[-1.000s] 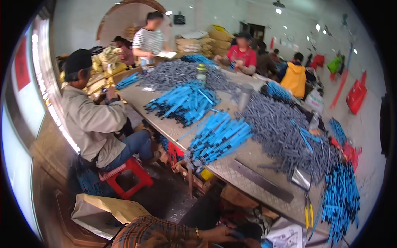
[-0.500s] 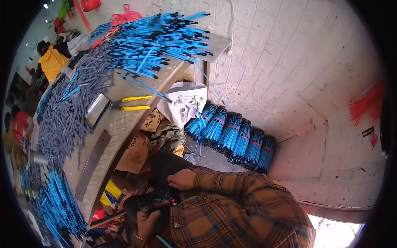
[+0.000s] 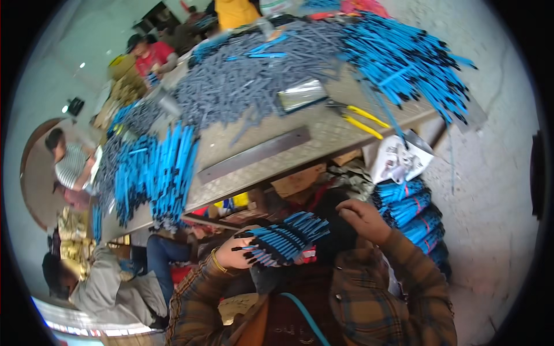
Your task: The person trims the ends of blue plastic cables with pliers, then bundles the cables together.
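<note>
My left hand (image 3: 234, 254), with a yellow band at the wrist, is closed around one end of a bundle of thin blue sticks with black ends (image 3: 285, 237). The bundle lies over my lap, and black bands show across it. Right of it my right hand (image 3: 365, 220) is beside my dark-clad knee, fingers apart and slightly bent, holding nothing. On the table edge above sit yellow-handled pliers (image 3: 365, 121) and a flat metal bar (image 3: 257, 154).
The table (image 3: 225, 141) carries a heap of grey sticks (image 3: 254, 75) and blue piles at its left (image 3: 156, 173) and right (image 3: 410, 57). Tied blue bundles (image 3: 412, 210) stand on the floor at right, below a white printed bag (image 3: 401, 158). Other people sit at left.
My view has swung left, bringing more of the table and the people into sight. The blue bundle has come into plain view in my left hand. My right hand has opened out.
</note>
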Available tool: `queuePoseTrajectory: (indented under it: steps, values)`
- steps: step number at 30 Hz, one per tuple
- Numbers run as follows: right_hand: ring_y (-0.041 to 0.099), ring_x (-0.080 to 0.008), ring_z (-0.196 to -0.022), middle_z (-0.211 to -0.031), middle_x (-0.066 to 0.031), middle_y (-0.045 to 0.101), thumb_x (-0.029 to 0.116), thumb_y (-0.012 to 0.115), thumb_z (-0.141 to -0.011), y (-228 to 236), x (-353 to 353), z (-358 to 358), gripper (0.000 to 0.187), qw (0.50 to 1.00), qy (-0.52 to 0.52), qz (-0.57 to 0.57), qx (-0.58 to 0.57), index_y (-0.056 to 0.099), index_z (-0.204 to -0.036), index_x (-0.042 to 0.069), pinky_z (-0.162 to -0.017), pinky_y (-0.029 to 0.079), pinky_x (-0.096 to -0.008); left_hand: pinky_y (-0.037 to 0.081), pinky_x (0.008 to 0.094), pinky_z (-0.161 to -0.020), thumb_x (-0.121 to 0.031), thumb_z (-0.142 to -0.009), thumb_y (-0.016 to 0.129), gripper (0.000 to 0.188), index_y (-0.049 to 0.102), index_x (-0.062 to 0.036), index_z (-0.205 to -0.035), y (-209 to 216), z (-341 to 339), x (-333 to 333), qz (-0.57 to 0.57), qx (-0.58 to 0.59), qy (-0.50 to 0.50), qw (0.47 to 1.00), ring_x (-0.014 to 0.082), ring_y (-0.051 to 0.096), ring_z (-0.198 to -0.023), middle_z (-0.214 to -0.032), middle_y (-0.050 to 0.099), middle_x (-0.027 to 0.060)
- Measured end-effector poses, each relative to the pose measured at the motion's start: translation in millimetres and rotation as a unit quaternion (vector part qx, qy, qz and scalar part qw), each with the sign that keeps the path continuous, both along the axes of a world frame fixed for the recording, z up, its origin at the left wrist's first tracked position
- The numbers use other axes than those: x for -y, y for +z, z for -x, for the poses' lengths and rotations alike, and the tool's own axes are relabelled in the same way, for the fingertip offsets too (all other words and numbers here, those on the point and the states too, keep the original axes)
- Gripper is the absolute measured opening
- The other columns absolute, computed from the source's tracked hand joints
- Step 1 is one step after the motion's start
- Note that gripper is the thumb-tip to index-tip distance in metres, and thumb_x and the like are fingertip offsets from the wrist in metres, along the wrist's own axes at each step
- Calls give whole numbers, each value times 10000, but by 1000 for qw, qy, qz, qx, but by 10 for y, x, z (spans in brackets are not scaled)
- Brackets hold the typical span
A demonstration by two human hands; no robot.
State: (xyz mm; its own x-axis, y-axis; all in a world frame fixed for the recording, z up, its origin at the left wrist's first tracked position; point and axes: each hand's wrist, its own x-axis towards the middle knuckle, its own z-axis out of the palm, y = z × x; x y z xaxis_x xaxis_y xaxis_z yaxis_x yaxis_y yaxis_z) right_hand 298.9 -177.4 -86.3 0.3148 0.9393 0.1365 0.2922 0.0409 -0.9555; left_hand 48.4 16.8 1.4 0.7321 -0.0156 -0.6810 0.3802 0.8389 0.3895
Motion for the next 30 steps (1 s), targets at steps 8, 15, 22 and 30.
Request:
queuePoseTrajectory:
  steps: [8, 15, 22, 30]
  values:
    - [371, -360, -1219, -1332, -198, 368, 569, 493, -807, 913, -744, 436, 838, 941, 247, -203, 114, 280, -1333, -49, -1018, 277, -420, 478, 305, -744, -209, -885, 528, 374, 483, 55, -1147, 521, 74, -34, -320, 255, -218, 886, 207, 598, -856, -982, 600, 125]
    - [337, -358, -1257, -1361, -219, 330, 487, 683, -709, 604, -1002, 546, 986, 913, 389, -80, 94, 178, -1373, -39, -1041, 267, -410, 482, 322, -791, -216, -900, 510, 408, 452, 39, -1214, 259, 578, -143, -35, 149, -173, 973, 241, 597, -934, -1114, 579, 154]
    - [329, -331, -1271, -1385, -214, 301, 442, 740, -666, 411, -1223, 602, 1021, 889, 405, -44, 209, 175, -1384, -15, -1053, 258, -390, 193, 555, -1066, -311, -973, 172, 532, 168, 21, -1388, -220, 708, -192, 640, 87, -100, 757, 354, 265, -1311, -1347, 283, 330]
    - [294, -271, -1299, -1418, -167, 274, 463, 629, -790, 366, -1376, 744, 911, 847, 525, -73, -43, 134, -1402, 4, -1070, 207, -383, 443, 428, -925, -153, -924, 439, 411, 381, 62, -1269, 381, 542, -216, 432, 135, -73, 888, 372, 518, -1103, -1257, 457, 262]
